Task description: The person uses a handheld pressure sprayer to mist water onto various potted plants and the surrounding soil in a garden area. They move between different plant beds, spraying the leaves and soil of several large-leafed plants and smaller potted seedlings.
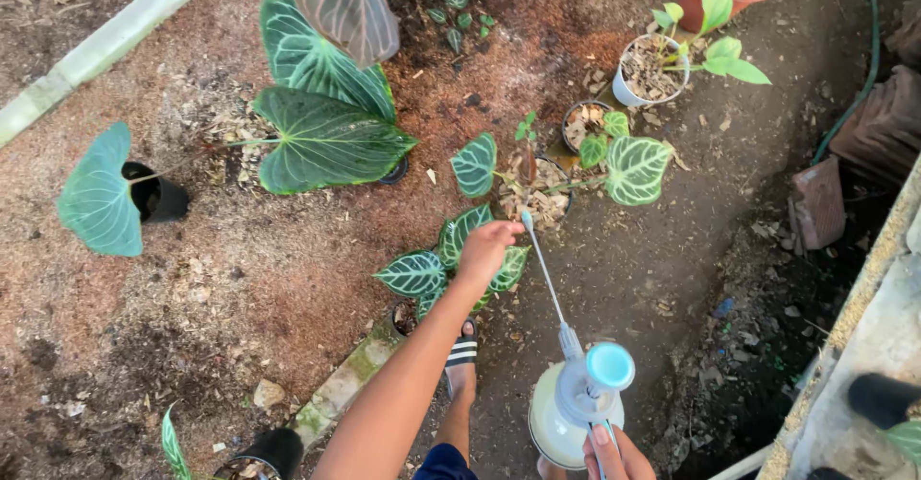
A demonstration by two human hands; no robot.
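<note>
The right hand (617, 453) is closed around the handle of a pale pump sprayer (578, 405) with a light blue cap, low in the frame; the hand is cut off by the bottom edge. The sprayer's thin wand (544, 271) slants up toward a small pot (543, 195) filled with dry chips. The left hand (486, 247) has its fingers curled on a veined leaf (464, 232) of a low plant whose pot is mostly hidden. A white pot (645, 72) holds chips and a green plant. A black pot (158, 197) lies tipped on the soil, contents unseen.

Left hand (484, 248) outstretched, fingers curled
</note>
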